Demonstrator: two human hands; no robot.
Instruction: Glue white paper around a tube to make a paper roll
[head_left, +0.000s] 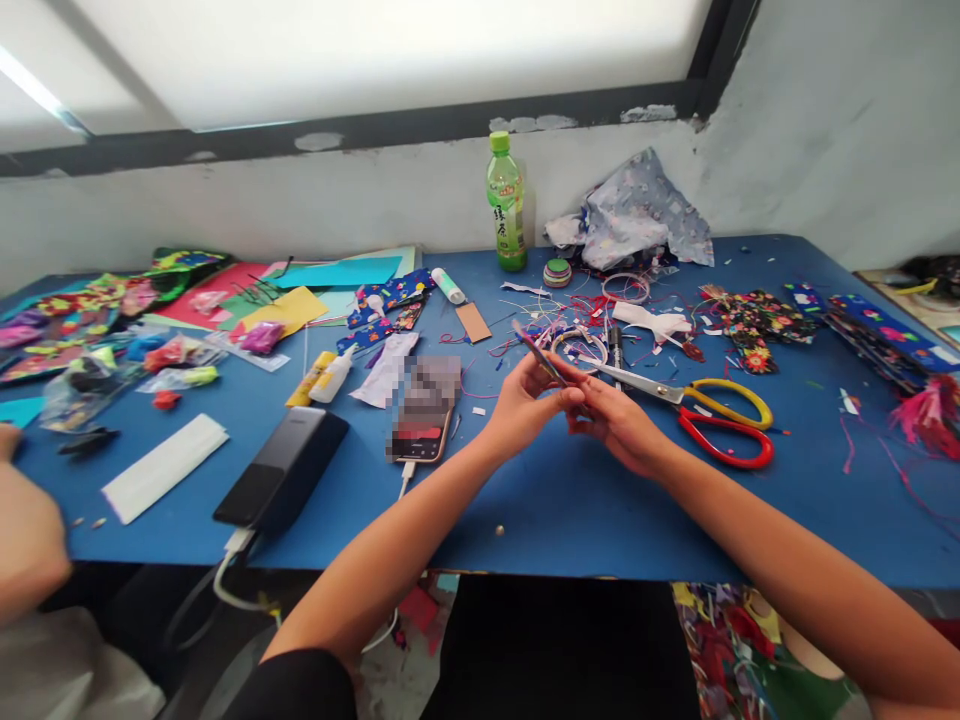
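Both hands meet above the blue table, in the middle of the head view. My left hand [525, 402] is closed, its thumb and fingers pinching a thin, dark flat piece [541, 358]. From the other side my right hand [616, 418] closes on the same piece near its lower end. The piece slants up to the left; its kind is too small and too covered to make out. Just right of my hands lie scissors [679, 395] with one yellow and one red handle. A black marker [616, 352] and a white ring of cord [581, 350] lie behind them.
A phone [435, 400] and a power bank [282, 470], both with cables, lie left of my hands. A green tea bottle [505, 205] stands by the wall. Thread scraps, glue bottles [330, 374], paper and patterned fabric [761, 320] cover the table. Another person's arm [30, 530] is at far left.
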